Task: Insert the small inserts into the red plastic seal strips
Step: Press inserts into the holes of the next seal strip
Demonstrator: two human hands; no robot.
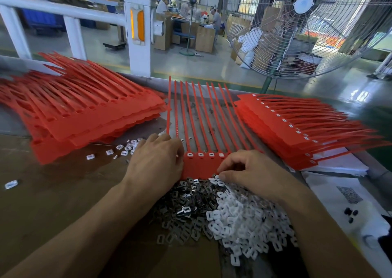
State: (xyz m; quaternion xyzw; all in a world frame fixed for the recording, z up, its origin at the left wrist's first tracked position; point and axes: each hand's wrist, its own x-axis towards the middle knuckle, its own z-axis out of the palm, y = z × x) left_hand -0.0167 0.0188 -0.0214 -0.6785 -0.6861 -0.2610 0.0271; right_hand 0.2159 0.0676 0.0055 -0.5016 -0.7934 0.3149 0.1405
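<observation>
Far left: a fanned stack of red strips (84, 110) with open, unfilled slots, apparently the supply waiting for inserts, parked within reach but clear of the working spot. Just right of it, a scatter of loose white inserts (127, 147) on the brown tabletop (53, 192), probably strays from earlier handling.

Left hand (156, 161): laid palm-down on the left end of the working sheet of red seal strips (199, 163), fingers bent over its edge, most likely pinning it so the heads stay put under pressure; whether anything is pinched beneath, cannot tell. Centre: that sheet flat, tails pointing away, heads toward the body, four visible slots already showing white inserts (204, 155), so pressing stays short and close.

Below: a mixed heap, metal clips (186, 205) on the left and white plastic pieces (239, 220) on the right, piled touching the sheet's near edge for quick picking. Right hand (250, 171): curled, thumb and forefinger closed at the heap's top beside the sheet, seemingly plucking the next piece; the piece itself hidden.

Far right: a second stack of strips (297, 129), slots filled white, likely finished work set aside.
</observation>
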